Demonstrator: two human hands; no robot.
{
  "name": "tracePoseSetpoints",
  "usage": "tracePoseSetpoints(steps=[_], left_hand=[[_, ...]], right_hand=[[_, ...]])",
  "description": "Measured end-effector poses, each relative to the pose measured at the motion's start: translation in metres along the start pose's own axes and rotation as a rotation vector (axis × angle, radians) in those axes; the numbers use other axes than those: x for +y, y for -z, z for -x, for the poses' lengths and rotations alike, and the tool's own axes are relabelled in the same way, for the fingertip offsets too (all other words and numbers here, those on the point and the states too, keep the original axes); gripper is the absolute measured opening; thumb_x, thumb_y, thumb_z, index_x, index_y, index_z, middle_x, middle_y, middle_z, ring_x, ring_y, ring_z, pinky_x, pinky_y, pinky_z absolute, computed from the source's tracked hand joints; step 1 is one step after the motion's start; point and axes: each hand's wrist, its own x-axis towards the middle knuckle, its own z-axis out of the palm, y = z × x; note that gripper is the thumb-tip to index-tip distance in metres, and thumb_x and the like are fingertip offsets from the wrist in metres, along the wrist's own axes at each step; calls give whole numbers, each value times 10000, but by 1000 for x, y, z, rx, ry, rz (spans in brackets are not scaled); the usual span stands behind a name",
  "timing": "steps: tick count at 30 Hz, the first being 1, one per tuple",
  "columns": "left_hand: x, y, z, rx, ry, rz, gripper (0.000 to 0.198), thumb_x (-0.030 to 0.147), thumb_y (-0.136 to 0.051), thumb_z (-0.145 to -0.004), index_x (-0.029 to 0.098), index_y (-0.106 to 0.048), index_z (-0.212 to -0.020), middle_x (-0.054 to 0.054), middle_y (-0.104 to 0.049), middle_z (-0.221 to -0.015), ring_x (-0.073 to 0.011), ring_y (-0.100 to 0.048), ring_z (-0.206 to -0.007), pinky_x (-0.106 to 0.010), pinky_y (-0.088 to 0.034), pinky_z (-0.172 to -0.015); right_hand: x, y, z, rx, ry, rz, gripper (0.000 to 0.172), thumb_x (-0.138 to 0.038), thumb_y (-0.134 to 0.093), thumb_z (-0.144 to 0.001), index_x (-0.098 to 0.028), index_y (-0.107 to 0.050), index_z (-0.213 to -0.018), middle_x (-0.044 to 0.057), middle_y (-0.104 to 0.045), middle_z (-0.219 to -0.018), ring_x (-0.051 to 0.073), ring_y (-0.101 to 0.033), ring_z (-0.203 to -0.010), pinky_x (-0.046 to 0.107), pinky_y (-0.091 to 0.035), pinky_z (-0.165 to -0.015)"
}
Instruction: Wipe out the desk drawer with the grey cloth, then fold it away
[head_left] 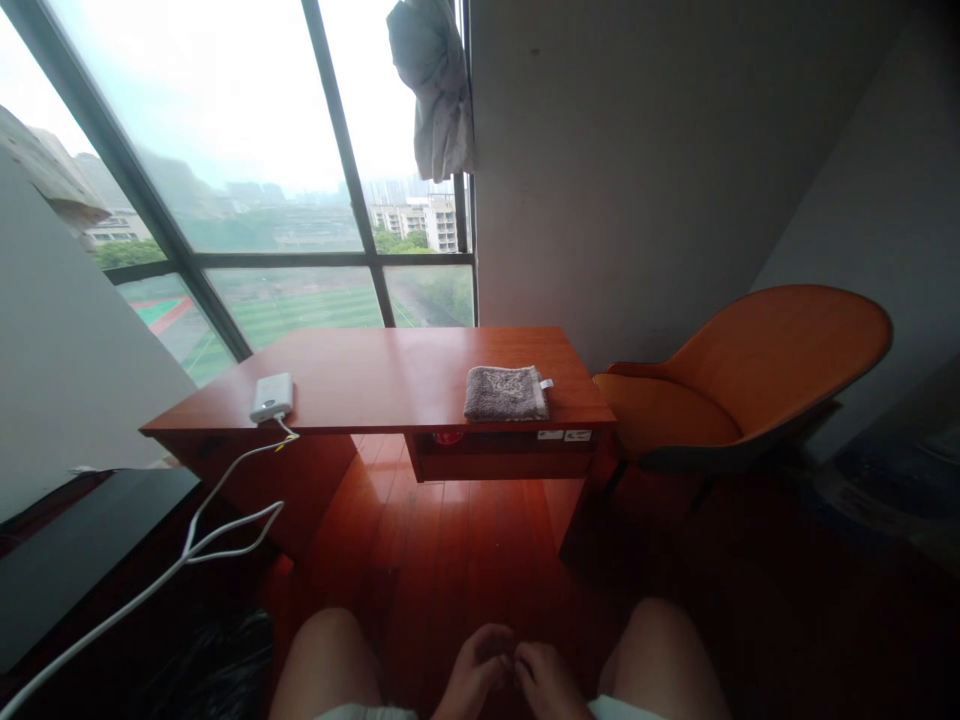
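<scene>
Low in the head view, my left hand (478,668) and my right hand (546,680) rest between my knees. Their fingertips meet, or very nearly so. The fingers of both are curled inward, and no object shows in either one. Farther ahead, a folded grey-brown towel (504,393) with a small white tag lies near the front edge of a reddish wooden desk (375,380), toward its right end. On the desk's left side sits a white power bank (271,397), with a white cable (196,540) plugged into it. Both hands are apart from these things.
An orange chair (795,370) stands right of the desk. The cable hangs off the desk's front and runs to the lower left, past a dark flat-topped surface (90,550) and a black plastic bag (217,650). An open shelf (502,465) sits under the desktop; windows are behind.
</scene>
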Motion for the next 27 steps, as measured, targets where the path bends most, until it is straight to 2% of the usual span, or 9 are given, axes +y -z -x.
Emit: tracePoseSetpoints(steps=[6, 14, 27], left_hand=[[-7, 3, -7, 32, 35, 37, 346, 213, -595, -528, 215, -670, -866, -23, -677, -908, -209, -592, -833, -266, -427, -640], [-14, 7, -12, 10, 38, 34, 356, 211, -602, -536, 214, -665, -887, -10, -668, -876, -187, -592, -798, -249, -434, -625], [-22, 6, -17, -56, -17, -8, 340, 218, -595, -557, 197, -629, -895, 33, -622, -679, -103, -530, -533, -201, -338, -470]], right_hand=[[0, 0, 1, -11, 49, -45, 270, -141, -413, -823, -186, -676, -781, 56, -712, -837, 162, -622, -784, 238, -385, -694], [-2, 2, 1, -27, 73, -80, 235, -177, -462, -796, -200, -695, -776, 45, -723, -833, 160, -633, -790, 237, -384, -693], [-1, -1, 2, -55, 101, -175, 245, -169, -464, -757, -211, -700, -708, 29, -733, -759, 155, -652, -732, 236, -387, -653]])
